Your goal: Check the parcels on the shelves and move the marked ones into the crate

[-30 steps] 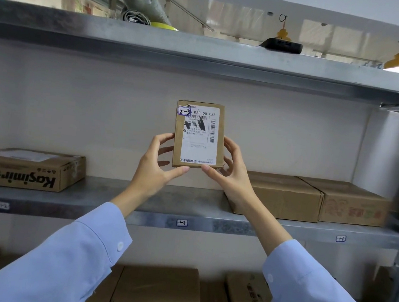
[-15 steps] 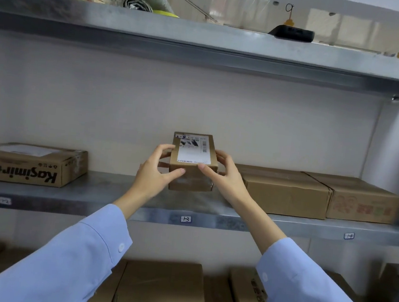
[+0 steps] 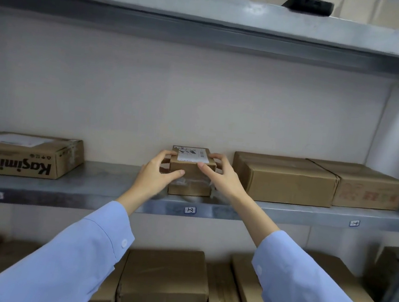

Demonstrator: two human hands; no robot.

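Observation:
A small brown parcel (image 3: 192, 178) with a white shipping label on top sits on the middle metal shelf (image 3: 105, 190), above a tag on the shelf's front edge. My left hand (image 3: 156, 176) grips its left side, thumb across the front face. My right hand (image 3: 220, 175) grips its right side, thumb on the top front edge. No crate is in view.
A flat "Kasimir" box (image 3: 25, 154) lies at the shelf's left. Two larger cartons (image 3: 281, 179) (image 3: 367, 187) stand right of the small parcel. Several parcels (image 3: 165, 282) fill the shelf below. A black object (image 3: 307, 4) rests on the top shelf.
The small parcel was held upright with its label facing me, then tipped flat and lowered. It now rests on the middle shelf with both hands still around it.

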